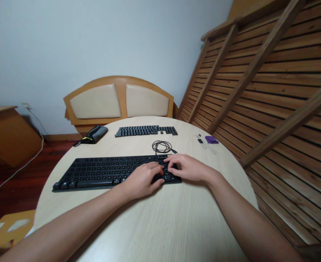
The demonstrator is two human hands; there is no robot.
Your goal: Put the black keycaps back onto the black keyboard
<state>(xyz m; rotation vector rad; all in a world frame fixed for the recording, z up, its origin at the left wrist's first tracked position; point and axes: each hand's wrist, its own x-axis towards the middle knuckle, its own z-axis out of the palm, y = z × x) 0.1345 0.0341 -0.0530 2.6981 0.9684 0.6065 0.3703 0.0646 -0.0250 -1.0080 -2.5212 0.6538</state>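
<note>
Left hand: the left hand is resting palm down on the right end of the keyboard base, fingers curled and pressing on it; whether anything is being pinched under the fingertips cannot be told.
Right hand: the right hand is lying just beside it on the same end, fingers bent and touching the top, fingertips nearly meeting the left ones.
Keyboard base: one black keyboard base with its caps off is lying across the round table, near the middle.
Keycaps: one block of black keycaps is sitting at the far edge, well apart from the hands.
Cable: one coiled black cable is lying between the two.
Small items: one purple object and one thin tool are lying to the right; one grey pouch to the left.
</note>
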